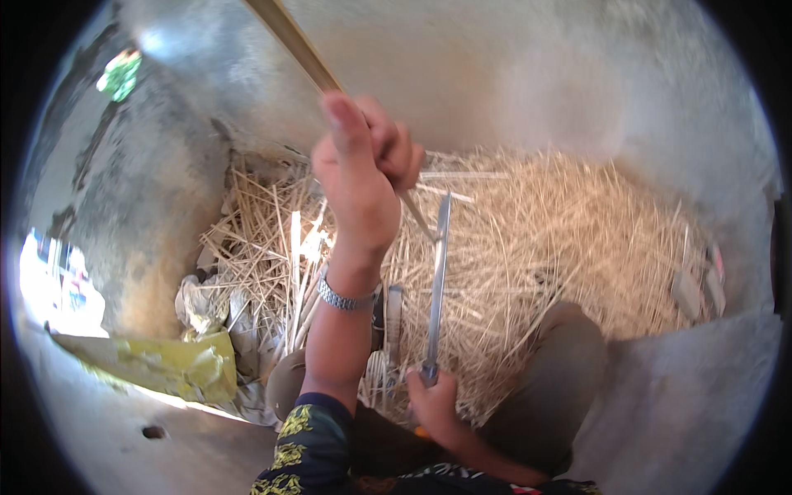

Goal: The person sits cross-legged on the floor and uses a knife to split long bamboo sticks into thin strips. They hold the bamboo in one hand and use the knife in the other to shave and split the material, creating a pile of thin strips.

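Note:
My left hand (363,169), raised in front of me with a metal-banded watch (340,297) on its wrist, is closed round a long bamboo strip (299,48). The strip runs from the top edge down through the fist, and its lower end (425,227) meets or overlaps the blade; I cannot tell whether they touch. Lower and to the right, my right hand (435,403) grips the handle of a long knife (438,285). The narrow steel blade points up and away from me.
Pale shavings and thin strips (528,239) cover the floor between my bent knees (561,355). Longer sticks (264,223) lie at the left. A yellow-green sheet (181,367) and crumpled plastic (198,301) are at the lower left. Concrete walls (462,74) stand ahead and beside me.

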The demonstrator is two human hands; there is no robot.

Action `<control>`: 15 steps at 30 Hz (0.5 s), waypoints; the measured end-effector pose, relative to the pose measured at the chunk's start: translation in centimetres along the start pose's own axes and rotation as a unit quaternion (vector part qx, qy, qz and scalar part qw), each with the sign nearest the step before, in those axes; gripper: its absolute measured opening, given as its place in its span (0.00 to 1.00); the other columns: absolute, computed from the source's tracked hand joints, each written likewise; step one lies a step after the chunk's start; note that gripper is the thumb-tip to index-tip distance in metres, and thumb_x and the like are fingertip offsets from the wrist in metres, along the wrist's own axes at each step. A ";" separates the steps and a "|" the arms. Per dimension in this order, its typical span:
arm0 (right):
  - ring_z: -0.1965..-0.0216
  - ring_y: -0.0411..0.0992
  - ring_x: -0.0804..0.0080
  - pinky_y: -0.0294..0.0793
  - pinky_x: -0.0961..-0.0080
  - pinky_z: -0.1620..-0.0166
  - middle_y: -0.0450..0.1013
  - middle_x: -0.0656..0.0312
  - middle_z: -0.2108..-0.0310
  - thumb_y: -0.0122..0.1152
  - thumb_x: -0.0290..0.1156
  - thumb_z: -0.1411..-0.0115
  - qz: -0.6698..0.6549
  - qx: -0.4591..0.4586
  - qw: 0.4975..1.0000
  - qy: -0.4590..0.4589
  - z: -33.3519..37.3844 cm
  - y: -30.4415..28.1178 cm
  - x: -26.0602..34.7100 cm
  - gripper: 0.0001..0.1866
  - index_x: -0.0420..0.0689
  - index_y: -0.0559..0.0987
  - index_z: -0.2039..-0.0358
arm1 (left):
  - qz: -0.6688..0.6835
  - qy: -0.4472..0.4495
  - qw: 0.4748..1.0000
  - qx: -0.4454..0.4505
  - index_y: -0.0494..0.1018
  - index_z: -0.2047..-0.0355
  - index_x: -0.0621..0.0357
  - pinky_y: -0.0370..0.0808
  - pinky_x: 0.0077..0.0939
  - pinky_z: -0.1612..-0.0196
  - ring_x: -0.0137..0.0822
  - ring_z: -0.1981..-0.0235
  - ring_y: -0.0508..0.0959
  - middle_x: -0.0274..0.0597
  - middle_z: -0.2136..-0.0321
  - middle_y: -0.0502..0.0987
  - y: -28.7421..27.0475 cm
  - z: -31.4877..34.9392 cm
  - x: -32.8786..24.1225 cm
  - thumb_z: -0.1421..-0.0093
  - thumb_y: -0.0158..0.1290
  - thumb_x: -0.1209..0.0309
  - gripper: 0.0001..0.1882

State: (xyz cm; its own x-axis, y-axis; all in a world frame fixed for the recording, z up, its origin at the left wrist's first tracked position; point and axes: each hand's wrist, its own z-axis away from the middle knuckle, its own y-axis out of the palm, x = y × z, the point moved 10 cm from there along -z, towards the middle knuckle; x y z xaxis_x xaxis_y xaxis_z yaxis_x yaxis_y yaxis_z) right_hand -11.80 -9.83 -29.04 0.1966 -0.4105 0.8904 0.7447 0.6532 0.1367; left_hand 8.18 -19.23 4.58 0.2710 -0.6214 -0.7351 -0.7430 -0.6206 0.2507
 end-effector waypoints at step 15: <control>0.88 0.63 0.81 0.63 0.76 0.82 0.65 0.69 0.87 0.66 0.39 0.39 0.173 0.027 0.984 -0.001 -1.5 -3.1 2.6 0.20 0.45 0.70 0.82 | 0.008 0.075 0.995 -0.068 0.57 0.80 0.50 0.47 0.18 0.88 0.18 0.90 0.51 0.24 0.89 0.53 -4.9 1.2 -2.1 0.31 0.40 0.41 0.30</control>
State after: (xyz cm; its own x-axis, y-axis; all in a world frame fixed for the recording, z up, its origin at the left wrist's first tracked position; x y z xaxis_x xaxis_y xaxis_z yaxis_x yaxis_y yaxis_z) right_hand -12.70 -13.88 -27.81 0.4320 -0.1558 0.8883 0.5983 0.7865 -0.1531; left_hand 10.51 -14.27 4.12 0.3560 -0.6901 -0.6301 -0.6610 -0.6626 0.3522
